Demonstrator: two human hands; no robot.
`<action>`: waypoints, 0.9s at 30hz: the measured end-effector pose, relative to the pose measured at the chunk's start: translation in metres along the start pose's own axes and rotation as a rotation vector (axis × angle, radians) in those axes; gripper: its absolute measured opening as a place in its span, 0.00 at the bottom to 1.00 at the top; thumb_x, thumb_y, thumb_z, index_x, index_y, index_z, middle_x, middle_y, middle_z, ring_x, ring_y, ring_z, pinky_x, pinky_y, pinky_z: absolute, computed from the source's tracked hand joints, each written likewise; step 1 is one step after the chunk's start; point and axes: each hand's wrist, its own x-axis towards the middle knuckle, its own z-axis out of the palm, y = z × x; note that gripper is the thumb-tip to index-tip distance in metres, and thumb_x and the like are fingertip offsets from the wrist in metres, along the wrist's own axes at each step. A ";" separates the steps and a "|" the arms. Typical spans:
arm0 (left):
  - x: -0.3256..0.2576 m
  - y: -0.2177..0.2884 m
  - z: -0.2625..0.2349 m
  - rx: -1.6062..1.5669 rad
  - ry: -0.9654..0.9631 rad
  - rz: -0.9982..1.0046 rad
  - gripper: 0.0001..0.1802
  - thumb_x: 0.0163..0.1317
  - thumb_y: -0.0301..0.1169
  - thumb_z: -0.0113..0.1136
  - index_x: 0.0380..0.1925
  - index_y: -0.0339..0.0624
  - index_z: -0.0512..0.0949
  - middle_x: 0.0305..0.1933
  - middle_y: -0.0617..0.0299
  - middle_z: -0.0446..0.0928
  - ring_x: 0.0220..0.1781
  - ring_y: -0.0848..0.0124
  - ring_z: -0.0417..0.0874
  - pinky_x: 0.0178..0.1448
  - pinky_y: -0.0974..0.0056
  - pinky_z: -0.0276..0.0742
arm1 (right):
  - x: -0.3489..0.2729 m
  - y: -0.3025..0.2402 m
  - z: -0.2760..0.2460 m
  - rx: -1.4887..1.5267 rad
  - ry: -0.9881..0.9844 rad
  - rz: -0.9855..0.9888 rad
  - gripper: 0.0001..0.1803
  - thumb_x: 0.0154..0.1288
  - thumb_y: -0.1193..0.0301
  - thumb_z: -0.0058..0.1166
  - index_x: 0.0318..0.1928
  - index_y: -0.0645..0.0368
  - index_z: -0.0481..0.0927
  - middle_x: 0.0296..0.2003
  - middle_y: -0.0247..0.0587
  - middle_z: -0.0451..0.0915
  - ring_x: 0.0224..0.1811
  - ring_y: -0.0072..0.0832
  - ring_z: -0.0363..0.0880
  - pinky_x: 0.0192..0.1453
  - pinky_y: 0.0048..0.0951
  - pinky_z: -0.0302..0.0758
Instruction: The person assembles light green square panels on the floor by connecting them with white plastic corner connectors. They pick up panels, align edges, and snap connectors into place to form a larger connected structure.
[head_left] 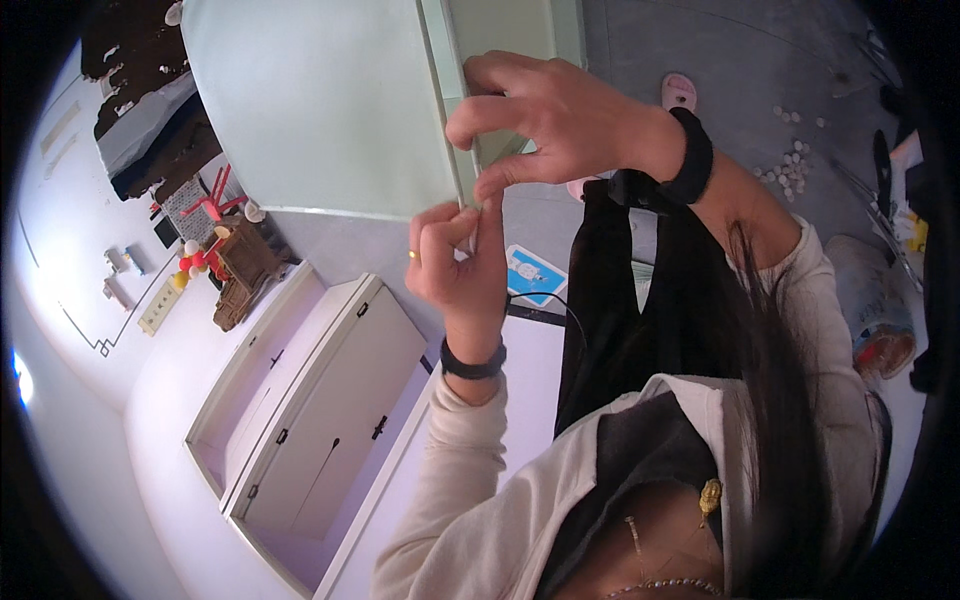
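A large pale green panel [320,110] stands upright before me, its narrow edge turned toward my hands. Along that edge runs a thin pale strip [473,160]. My left hand [458,258] is closed in a pinch on the strip's lower end, near the panel's bottom corner. Just above, my right hand [550,118] has curled fingers reaching round the edge, and its thumb presses by the strip next to my left fingertips. A gap shows between that thumb and index finger. The strip's far part is hidden behind my right hand. Both wrists wear black bands.
A white cabinet [330,430] stands at the lower left, with a brown wooden crate [245,262] beyond it. A blue picture card [537,276] lies beside my left wrist. On the grey floor are a pink slipper [679,93] and scattered white pebble-like pieces [795,165].
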 end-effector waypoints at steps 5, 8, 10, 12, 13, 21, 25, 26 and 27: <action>-0.008 0.004 0.002 -0.220 0.064 -0.270 0.18 0.49 0.19 0.71 0.37 0.37 0.73 0.39 0.59 0.77 0.37 0.76 0.78 0.38 0.73 0.76 | 0.004 -0.003 0.006 -0.018 0.107 -0.056 0.21 0.54 0.52 0.64 0.44 0.43 0.72 0.34 0.33 0.72 0.38 0.31 0.75 0.36 0.30 0.76; -0.012 0.007 -0.003 -0.273 0.026 -0.315 0.20 0.51 0.17 0.68 0.43 0.35 0.72 0.43 0.54 0.77 0.40 0.73 0.80 0.42 0.71 0.80 | 0.002 -0.003 0.006 0.037 0.066 -0.020 0.22 0.54 0.51 0.64 0.46 0.42 0.73 0.35 0.34 0.72 0.40 0.31 0.75 0.37 0.30 0.76; -0.013 0.007 -0.002 -0.263 0.042 -0.299 0.19 0.51 0.16 0.67 0.43 0.34 0.73 0.44 0.51 0.78 0.40 0.73 0.81 0.42 0.69 0.81 | 0.001 -0.003 0.009 0.073 0.105 -0.024 0.24 0.51 0.53 0.66 0.46 0.44 0.75 0.36 0.36 0.72 0.38 0.31 0.74 0.37 0.29 0.74; -0.014 0.007 0.000 -0.348 0.053 -0.266 0.18 0.53 0.15 0.63 0.45 0.33 0.72 0.46 0.49 0.77 0.41 0.70 0.81 0.43 0.69 0.81 | -0.004 -0.006 0.012 0.101 0.121 -0.013 0.24 0.47 0.57 0.69 0.45 0.49 0.78 0.37 0.38 0.70 0.35 0.31 0.73 0.35 0.28 0.72; -0.014 0.007 -0.001 -0.389 0.060 -0.259 0.18 0.54 0.14 0.61 0.45 0.33 0.71 0.47 0.48 0.76 0.41 0.69 0.82 0.43 0.68 0.81 | -0.005 -0.007 0.014 0.149 0.157 -0.004 0.24 0.48 0.58 0.69 0.45 0.49 0.78 0.36 0.38 0.71 0.35 0.31 0.73 0.35 0.27 0.72; -0.024 0.005 -0.016 -0.289 -0.037 -0.237 0.21 0.53 0.12 0.59 0.49 0.33 0.75 0.51 0.49 0.69 0.50 0.65 0.77 0.45 0.68 0.82 | -0.012 -0.005 0.024 0.337 0.257 0.014 0.20 0.51 0.68 0.68 0.47 0.53 0.81 0.37 0.38 0.74 0.37 0.27 0.76 0.37 0.24 0.74; -0.029 0.005 -0.010 -0.494 0.081 -0.368 0.20 0.51 0.13 0.63 0.46 0.33 0.77 0.50 0.52 0.68 0.49 0.66 0.76 0.47 0.67 0.82 | -0.010 -0.006 0.026 0.405 0.272 0.041 0.20 0.51 0.70 0.69 0.46 0.54 0.79 0.37 0.36 0.75 0.36 0.26 0.77 0.38 0.24 0.76; -0.028 0.004 -0.009 -0.479 0.079 -0.350 0.20 0.50 0.13 0.64 0.45 0.33 0.78 0.50 0.52 0.68 0.49 0.66 0.76 0.47 0.67 0.83 | -0.009 -0.007 0.028 0.463 0.299 0.056 0.19 0.52 0.69 0.68 0.46 0.52 0.79 0.37 0.35 0.76 0.36 0.26 0.77 0.37 0.24 0.78; -0.026 0.002 -0.009 -0.476 0.074 -0.336 0.20 0.49 0.13 0.65 0.45 0.34 0.78 0.49 0.53 0.69 0.49 0.66 0.76 0.47 0.67 0.83 | -0.009 -0.007 0.030 0.519 0.324 0.064 0.19 0.53 0.69 0.68 0.45 0.51 0.78 0.37 0.33 0.76 0.37 0.25 0.78 0.37 0.24 0.79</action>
